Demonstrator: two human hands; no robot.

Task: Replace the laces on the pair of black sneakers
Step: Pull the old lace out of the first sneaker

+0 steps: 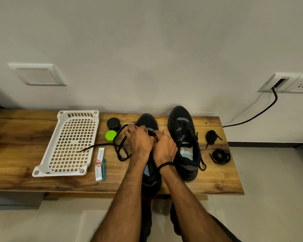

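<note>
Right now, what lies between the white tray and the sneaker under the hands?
Head view: two small packets, a teal pen, loose black lace, a black jar, a green cap.

Black sneaker (147, 121) w/ loose lace (121, 151), other sneaker (183, 135) laced.

Both bare forearms reach forward from the lower edge and converge until the hands meet, side against side. Left hand (140, 141): back uppermost, fingers curled, gripping the black lace (101, 145). Right hand (164, 148): fingers curled, pinching the same lace; a black band (165, 165) circles its wrist.
</note>
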